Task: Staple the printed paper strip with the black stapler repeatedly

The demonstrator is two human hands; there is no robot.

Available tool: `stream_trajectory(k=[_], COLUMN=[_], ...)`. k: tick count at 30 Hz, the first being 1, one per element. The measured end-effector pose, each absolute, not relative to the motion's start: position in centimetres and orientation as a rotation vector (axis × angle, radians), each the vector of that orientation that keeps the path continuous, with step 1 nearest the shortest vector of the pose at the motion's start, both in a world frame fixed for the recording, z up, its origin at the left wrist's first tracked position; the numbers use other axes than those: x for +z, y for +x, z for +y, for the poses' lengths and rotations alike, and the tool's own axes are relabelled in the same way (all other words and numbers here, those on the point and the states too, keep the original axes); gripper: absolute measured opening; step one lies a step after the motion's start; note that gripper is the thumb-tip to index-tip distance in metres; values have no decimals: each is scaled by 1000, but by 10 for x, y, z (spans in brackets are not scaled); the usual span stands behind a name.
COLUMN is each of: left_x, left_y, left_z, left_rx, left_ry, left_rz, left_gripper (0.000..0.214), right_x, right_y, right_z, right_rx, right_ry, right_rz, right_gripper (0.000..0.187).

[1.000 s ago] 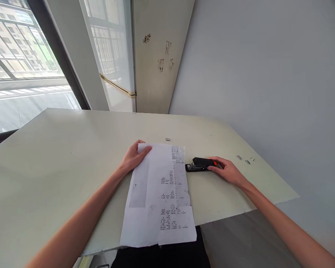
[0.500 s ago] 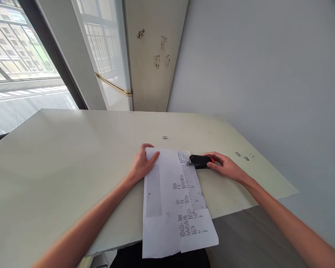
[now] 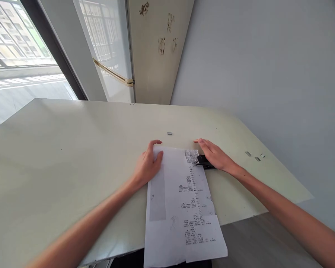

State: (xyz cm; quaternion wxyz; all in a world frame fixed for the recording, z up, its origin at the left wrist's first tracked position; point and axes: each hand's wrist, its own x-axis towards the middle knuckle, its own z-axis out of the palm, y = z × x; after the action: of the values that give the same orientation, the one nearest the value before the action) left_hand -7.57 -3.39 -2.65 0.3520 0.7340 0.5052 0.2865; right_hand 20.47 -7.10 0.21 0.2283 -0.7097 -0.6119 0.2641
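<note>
White printed paper (image 3: pixel 173 201), with a second piece lapped at its lower right, lies on the table and hangs over the front edge. My left hand (image 3: pixel 149 163) is curled around its upper left corner, thumb on top and index finger beyond the far edge. A black stapler (image 3: pixel 203 160) has its jaw over the paper's upper right edge. Over the stapler's top lies my right hand (image 3: pixel 214 154), its fingers stretched out past the far side, not wrapped around it. The hand covers the stapler's rear part.
A small strip of staples (image 3: pixel 169 133) lies behind the paper on the pale table (image 3: pixel 72 167). Several small staple pieces (image 3: pixel 257 158) are near the table's right side. A fridge (image 3: pixel 108 48) and a grey wall (image 3: pixel 254 56) stand behind.
My right hand has shifted from gripping the stapler's rear end to lying flat over its top. My left index finger has lifted a little. The head view has tilted down slightly.
</note>
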Motion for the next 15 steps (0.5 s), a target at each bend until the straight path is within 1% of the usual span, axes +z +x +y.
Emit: stream_trajectory(k=[6,15], left_x=[-26,-30], left_y=[-74,-69], left_z=[-33,-33], left_rx=[691,726], left_ry=[1922,1956], left_rz=[1306,1268], left_gripper=[35,31], right_x=[3,8], right_y=[201,193], right_z=[-75,-78], right_rx=[715,681], right_ry=[-1961,-2044], right_rz=[-1695,-1699], right_gripper=[63,62])
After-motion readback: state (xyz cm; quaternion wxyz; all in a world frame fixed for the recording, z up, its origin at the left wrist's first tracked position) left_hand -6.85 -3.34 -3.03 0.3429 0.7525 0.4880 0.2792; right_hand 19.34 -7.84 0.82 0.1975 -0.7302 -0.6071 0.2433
